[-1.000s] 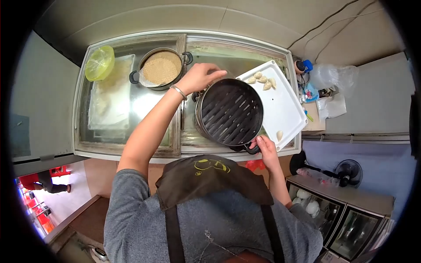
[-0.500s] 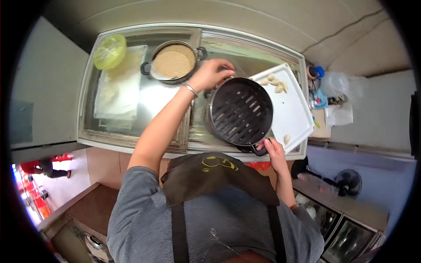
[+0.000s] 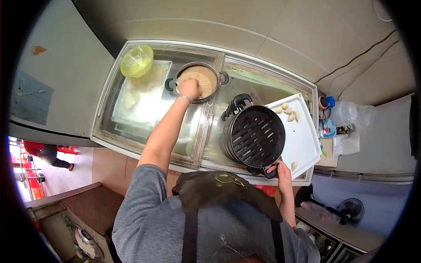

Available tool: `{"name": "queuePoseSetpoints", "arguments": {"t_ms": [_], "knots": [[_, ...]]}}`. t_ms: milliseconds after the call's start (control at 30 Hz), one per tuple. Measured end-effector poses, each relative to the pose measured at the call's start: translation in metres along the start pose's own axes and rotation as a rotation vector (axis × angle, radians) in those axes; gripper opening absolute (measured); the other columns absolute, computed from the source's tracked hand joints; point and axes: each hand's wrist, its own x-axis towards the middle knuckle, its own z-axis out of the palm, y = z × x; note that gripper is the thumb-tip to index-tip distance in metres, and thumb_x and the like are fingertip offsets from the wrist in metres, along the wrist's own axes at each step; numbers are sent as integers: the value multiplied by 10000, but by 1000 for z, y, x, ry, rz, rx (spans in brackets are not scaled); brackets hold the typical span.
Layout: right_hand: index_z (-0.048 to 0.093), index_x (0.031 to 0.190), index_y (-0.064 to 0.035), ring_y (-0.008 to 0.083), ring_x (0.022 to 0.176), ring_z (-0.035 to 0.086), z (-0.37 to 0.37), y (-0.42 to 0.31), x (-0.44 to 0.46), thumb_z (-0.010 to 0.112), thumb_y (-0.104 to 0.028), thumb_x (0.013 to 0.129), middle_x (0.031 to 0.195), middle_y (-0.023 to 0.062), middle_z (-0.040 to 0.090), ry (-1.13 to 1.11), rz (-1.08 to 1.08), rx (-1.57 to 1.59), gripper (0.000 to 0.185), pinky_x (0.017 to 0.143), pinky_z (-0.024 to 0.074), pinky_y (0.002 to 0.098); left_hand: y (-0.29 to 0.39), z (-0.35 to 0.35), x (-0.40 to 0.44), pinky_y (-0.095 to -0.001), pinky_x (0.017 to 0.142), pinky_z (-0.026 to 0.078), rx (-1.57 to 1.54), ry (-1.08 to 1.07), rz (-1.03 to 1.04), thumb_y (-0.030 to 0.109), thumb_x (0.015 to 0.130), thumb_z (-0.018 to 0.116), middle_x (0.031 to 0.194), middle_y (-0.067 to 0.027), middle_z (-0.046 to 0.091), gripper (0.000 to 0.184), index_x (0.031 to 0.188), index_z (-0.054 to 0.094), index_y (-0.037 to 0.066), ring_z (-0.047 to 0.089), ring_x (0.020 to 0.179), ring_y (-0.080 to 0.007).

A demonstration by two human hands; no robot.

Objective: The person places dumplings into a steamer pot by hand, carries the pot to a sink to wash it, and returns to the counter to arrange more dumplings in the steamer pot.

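My left hand reaches down into a two-handled pot at the back of the counter. Its fingers are closed at a round beige woven steamer mat, and the fingertips are hidden. At the front right, my right hand grips the black side handle of a stack of dark steamer pots. The top pot has a slotted black bottom, and several black handles jut out at the stack's far left. Beside the stack, a white tray holds several pale dumplings.
The counter is a glass-topped chest with a metal frame. At its left lie a yellow-green bowl and a whitish flat tray. Bottles and plastic bags crowd the right side. A person in red shows far left.
My left hand has left the far edge of the pot stack and moved left into the pot with the mat. My right hand stays on the stack's handle. The view has shifted.
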Motion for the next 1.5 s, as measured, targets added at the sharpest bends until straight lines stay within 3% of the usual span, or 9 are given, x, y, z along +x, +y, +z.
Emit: {"name": "queuePoseSetpoints", "arguments": {"t_ms": [133,333,467,600,667,767,1200,1333,1500], "knots": [[531,1131,2,115,749,580,0,-5,0,384,-345,1018,854,66,653,-6,-15,-51,393,650,461,240,-9,17,15,-429,792,517,80,-11,-19,223,733,655,900,-177,675,212,873,726,81,650,842,-346],[531,1152,-4,113,766,582,0,-9,-6,409,-319,1013,878,64,661,-3,70,45,366,646,459,241,2,-43,22,-368,717,531,-677,442,-144,244,806,648,825,-166,688,225,896,718,49,676,784,-314],[549,1147,6,103,789,582,-5,-2,3,421,-283,1011,885,61,658,13,16,5,344,666,463,241,100,-120,-40,-368,744,518,-770,532,337,160,829,640,946,-151,659,172,916,668,15,649,848,-311],[551,1156,-6,96,792,592,-11,-12,4,405,-279,1017,893,46,656,46,66,10,340,690,470,237,187,-127,-118,-368,734,517,-569,365,784,144,816,645,943,-133,638,116,863,645,38,624,814,-321],[542,1186,-7,92,775,582,-16,-17,1,371,-341,1024,893,40,644,60,95,-4,409,703,454,235,205,-105,-138,-386,751,499,-427,-10,844,225,806,648,921,-130,596,218,862,642,14,587,834,-311],[551,1188,-18,84,732,577,-19,-15,-5,357,-357,1024,884,28,637,54,27,15,424,677,447,231,208,-67,-153,-390,734,507,-251,-120,914,308,810,658,928,-113,611,260,835,650,49,588,902,-301],[554,1192,-45,116,795,593,-78,16,79,519,-327,964,989,50,623,397,59,-13,365,694,474,247,203,-75,-162,-381,858,457,-102,-135,847,199,717,722,1067,-93,578,317,981,607,66,540,1046,-279],[419,1359,-91,232,997,592,-129,89,179,704,-342,808,1300,192,451,589,-5,-418,669,873,482,353,200,-103,-160,-397,871,459,-340,-117,852,203,738,729,1067,-120,589,337,1008,612,40,557,1020,-315],[317,1432,-135,375,1198,474,-143,101,245,753,-384,717,1386,244,337,648,-7,-820,874,1015,397,408,182,-139,-153,-378,857,476,-524,-112,769,161,743,742,1109,-143,596,310,993,620,24,582,1010,-327]]}}
